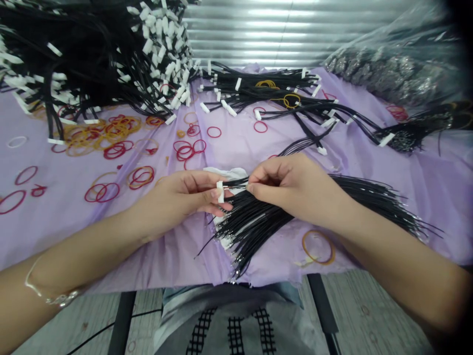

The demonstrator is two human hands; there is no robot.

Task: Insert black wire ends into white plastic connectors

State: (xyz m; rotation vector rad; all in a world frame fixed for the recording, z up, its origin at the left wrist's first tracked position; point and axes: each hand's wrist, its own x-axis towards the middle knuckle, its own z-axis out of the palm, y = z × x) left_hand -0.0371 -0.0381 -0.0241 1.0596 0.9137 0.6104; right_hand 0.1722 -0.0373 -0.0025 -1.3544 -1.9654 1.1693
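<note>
Left of the wires (254,222), along the near edge, we could pass low over the cloth (177,266). Our left hand (192,192) and right hand (299,182) bar the middle, close together — and behind them the pile (92,49) blocks far left, the bag (399,74) far right, a shutter (266,29) the back.

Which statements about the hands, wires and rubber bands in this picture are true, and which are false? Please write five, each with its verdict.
1. The left hand holds a white connector. True.
2. Red and yellow rubber bands lie on the purple tablecloth. True.
3. The right hand holds a rubber band. False: it pinches a thin wire beside the connector.
4. A bracelet is on the right forearm. False: it is on the left forearm.
5. A large pile of black cables fills the upper left of the picture. True.
</note>
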